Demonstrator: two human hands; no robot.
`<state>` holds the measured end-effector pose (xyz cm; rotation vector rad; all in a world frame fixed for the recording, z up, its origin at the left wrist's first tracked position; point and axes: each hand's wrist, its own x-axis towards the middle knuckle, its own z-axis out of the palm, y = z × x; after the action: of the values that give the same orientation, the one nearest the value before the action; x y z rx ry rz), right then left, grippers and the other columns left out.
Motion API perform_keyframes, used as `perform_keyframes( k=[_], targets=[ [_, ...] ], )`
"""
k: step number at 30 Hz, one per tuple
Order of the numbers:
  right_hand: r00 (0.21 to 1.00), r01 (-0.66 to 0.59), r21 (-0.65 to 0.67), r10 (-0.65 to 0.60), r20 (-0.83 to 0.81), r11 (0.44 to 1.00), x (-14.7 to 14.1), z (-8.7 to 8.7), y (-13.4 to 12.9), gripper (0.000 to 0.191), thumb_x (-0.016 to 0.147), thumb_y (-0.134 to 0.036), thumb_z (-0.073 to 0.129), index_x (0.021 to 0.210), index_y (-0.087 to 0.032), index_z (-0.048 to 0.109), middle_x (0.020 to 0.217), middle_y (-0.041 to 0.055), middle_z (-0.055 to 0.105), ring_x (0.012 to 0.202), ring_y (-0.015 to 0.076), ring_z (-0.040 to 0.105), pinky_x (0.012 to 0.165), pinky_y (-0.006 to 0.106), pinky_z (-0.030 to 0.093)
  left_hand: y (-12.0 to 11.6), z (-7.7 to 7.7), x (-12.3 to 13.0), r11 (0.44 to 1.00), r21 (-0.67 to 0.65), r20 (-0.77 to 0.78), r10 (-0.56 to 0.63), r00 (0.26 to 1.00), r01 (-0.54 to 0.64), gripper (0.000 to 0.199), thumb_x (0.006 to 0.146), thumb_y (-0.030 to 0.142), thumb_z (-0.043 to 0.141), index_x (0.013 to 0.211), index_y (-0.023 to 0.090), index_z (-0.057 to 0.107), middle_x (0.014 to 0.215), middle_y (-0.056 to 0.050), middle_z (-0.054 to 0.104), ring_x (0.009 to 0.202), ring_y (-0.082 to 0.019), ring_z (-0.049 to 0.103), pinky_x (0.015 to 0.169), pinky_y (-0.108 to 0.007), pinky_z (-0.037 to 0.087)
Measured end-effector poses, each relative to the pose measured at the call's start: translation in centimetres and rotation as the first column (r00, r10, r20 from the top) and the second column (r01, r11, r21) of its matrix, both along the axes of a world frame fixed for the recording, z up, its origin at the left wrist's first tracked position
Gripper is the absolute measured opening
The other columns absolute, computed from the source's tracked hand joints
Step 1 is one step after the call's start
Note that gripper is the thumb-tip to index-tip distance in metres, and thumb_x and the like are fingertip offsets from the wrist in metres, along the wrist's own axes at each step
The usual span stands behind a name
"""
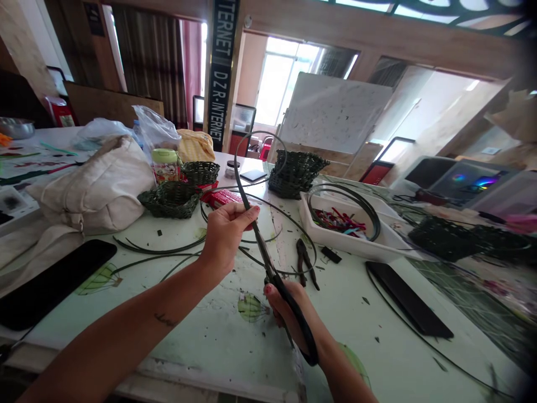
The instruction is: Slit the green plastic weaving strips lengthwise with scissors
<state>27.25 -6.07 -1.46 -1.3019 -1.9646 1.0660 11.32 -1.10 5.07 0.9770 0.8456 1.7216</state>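
At the lower centre of the frame, my right hand [289,310] has its fingers wrapped around the black handles of the scissors [305,336], whose blades point up and left. Just beyond, at the middle, my left hand [224,232] pinches a dark green strip [240,184] between thumb and forefinger. The strip runs down to meet the blades; I can't tell whether they bite into it. Its other end arches into a thin loop at the upper centre. Right of my hands, a pair of pliers [301,260] lies on the table [201,341]. Past it, right of centre, a white tray [352,246] holds coiled strips and colourful bits. A tall dark woven basket [291,176] stands behind, near the tray. Farthest, at upper right, leans a whiteboard [335,112].
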Motion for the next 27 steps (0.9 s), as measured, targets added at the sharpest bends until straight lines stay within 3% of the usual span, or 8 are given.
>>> perform_keyframes(
  k=[11, 16, 23, 27],
  targets=[
    [0.991, 0.121, 0.022, -0.12, -0.053, 0.992, -0.7, -1.3, 0.2, 0.054, 0.077, -0.067, 0.049, 0.053, -0.022, 0.029, 0.042, -0.006, 0.03, 0.036, 0.0078, 0.031, 0.035, 0.022, 0.025, 0.0, 0.0, 0.1, 1.0, -0.019, 0.072, 0.002, 0.997, -0.001, 0.016, 0.065, 0.026, 0.073, 0.062, 0.015, 0.062, 0.069, -0.002, 0.063, 0.073, -0.016, 0.061, 0.069, -0.028, 0.047],
    [0.99, 0.125, -0.021, -0.126, -0.07, 0.992, -0.9, -1.0, -0.2, 0.055, 0.076, -0.067, 0.049, 0.051, -0.023, 0.028, 0.041, -0.0064, 0.028, 0.034, 0.0077, 0.03, 0.034, 0.022, 0.025, -0.1, -0.1, 0.1, 0.999, -0.049, 0.088, -0.01, 0.996, 0.014, 0.017, 0.065, 0.027, 0.073, 0.062, 0.015, 0.062, 0.072, -0.003, 0.064, 0.073, -0.015, 0.06, 0.071, -0.029, 0.047],
    [0.993, 0.115, -0.084, -0.116, -0.007, 0.99, 0.5, 0.7, -0.4, 0.055, 0.075, -0.068, 0.05, 0.054, -0.022, 0.029, 0.043, -0.0067, 0.025, 0.035, 0.0086, 0.032, 0.034, 0.023, 0.024, 0.9, 0.9, -2.1, 0.971, -0.048, 0.105, -0.229, 0.968, 0.235, 0.016, 0.065, 0.026, 0.075, 0.071, 0.014, 0.066, 0.079, -0.004, 0.066, 0.077, -0.016, 0.062, 0.075, -0.031, 0.049],
    [0.996, 0.086, -0.108, -0.084, 0.019, 0.99, 1.0, 0.8, -0.4, 0.056, 0.076, -0.069, 0.048, 0.054, -0.022, 0.028, 0.044, -0.0065, 0.025, 0.035, 0.0088, 0.033, 0.034, 0.022, 0.023, 2.0, 1.1, -3.4, 0.96, -0.069, 0.127, -0.26, 0.957, 0.27, 0.019, 0.063, 0.026, 0.077, 0.072, 0.015, 0.064, 0.074, -0.002, 0.064, 0.069, -0.012, 0.061, 0.067, -0.026, 0.05]
  ],
)
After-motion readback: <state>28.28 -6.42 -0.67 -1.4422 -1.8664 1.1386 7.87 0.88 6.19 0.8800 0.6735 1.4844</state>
